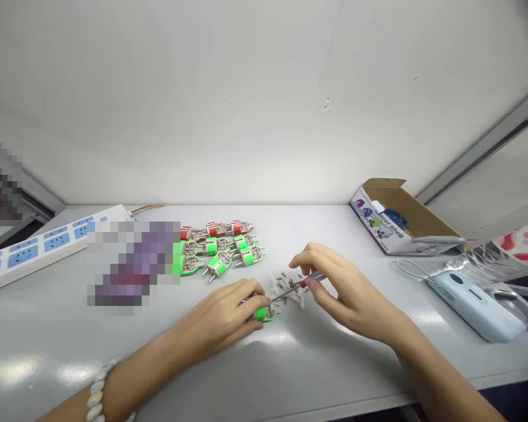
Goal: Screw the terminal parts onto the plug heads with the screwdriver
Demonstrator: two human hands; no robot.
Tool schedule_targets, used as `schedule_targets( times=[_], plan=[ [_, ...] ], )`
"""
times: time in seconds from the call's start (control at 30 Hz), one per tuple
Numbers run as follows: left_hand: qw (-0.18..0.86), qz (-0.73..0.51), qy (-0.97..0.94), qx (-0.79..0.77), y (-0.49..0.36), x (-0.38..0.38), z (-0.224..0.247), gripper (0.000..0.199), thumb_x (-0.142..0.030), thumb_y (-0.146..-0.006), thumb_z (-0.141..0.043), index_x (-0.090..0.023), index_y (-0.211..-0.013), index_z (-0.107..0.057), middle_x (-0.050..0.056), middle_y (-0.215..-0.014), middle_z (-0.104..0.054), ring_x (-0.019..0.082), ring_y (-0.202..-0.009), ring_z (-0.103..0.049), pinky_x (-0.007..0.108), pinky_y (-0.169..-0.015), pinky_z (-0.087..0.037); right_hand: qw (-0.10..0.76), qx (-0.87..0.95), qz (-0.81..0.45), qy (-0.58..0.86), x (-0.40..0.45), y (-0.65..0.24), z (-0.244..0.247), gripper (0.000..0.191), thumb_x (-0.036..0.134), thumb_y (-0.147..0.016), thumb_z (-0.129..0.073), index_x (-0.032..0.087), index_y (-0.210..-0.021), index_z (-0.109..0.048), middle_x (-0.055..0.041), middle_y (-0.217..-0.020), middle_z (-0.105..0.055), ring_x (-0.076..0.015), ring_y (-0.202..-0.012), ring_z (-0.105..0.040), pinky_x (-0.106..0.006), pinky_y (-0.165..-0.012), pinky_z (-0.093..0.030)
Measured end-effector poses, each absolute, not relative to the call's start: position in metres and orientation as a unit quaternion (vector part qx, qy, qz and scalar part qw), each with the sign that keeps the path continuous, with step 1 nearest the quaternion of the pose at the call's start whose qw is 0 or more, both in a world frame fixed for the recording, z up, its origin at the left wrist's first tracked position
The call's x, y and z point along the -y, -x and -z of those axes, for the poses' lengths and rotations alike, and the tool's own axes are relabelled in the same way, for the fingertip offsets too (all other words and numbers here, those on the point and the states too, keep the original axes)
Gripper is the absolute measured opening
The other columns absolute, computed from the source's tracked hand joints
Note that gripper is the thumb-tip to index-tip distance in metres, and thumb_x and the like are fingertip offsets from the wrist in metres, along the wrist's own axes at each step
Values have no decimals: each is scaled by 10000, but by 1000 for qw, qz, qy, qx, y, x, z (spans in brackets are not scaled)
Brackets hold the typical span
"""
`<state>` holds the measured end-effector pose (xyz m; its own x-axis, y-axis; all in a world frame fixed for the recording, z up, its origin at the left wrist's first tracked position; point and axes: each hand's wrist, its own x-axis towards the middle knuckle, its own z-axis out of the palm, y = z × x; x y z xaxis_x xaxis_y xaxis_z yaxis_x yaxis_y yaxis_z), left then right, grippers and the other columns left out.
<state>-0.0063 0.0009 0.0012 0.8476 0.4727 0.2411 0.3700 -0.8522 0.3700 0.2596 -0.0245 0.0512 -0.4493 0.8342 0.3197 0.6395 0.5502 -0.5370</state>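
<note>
My left hand (220, 313) is closed around a green plug (266, 314), which rests on the white table top (255, 375). My right hand (345, 287) pinches a small screwdriver (312, 280) with a dark blue and red handle. Its thin shaft reaches across to the plug held in my left hand. Just beyond that plug lies a loose heap of small white plug parts and screws (287, 290), and my right fingers are over its edge. Part of the green plug is hidden by my left fingers.
Rows of assembled green and red plugs (222, 249) lie farther back. A blue-socketed power strip (37, 252) is at the left, with a blurred patch (132, 264) beside it. A cardboard box (396, 220), light blue device (475, 305), plastic bag (514, 246) and metal dish (514, 308) are at the right.
</note>
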Motion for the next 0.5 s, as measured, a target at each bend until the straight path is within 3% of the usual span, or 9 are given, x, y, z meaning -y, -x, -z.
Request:
schedule_targets(
  times=[0.17,0.27,0.37,0.47,0.5],
  plan=[
    [154,-162,-950,-219,7,-2,0,197,-271,-1077,-479,-184,-1204,-603,92,-1120,-631,222,-933,-642,308,-790,-518,268,803,-187,499,24,-261,-50,163,255,-1060,-421,225,-958,-545,10,-704,-575,-174,-638,-534,-296,-604,-395],
    [150,-161,-951,-217,6,-2,-1,191,-266,-1078,-476,-185,-1196,-603,90,-1110,-633,221,-928,-642,306,-782,-517,279,807,-232,465,24,-263,-51,130,161,-1013,-449,237,-1047,-549,-13,-866,-623,-172,-760,-590,-288,-673,-450],
    [146,-162,-951,-218,6,-1,-2,182,-249,-1072,-490,-183,-1199,-603,92,-1115,-634,216,-921,-643,303,-776,-518,280,822,-214,446,24,-263,-51,224,158,-972,-511,236,-1182,-527,-49,-1006,-643,-214,-916,-604,-338,-802,-477],
    [144,-162,-952,-215,6,-2,-2,181,-243,-1069,-499,-180,-1202,-605,94,-1122,-634,217,-931,-642,303,-785,-521,265,811,-186,488,24,-261,-50,64,274,-1019,-522,232,-1053,-555,-18,-827,-639,-213,-782,-580,-341,-734,-451],
    [143,-163,-952,-214,6,-2,-1,179,-242,-1068,-500,-179,-1198,-606,94,-1116,-635,217,-931,-642,301,-784,-522,263,804,-192,497,24,-261,-50,97,287,-1037,-497,234,-980,-553,-2,-765,-618,-198,-723,-563,-325,-692,-436]
  ],
)
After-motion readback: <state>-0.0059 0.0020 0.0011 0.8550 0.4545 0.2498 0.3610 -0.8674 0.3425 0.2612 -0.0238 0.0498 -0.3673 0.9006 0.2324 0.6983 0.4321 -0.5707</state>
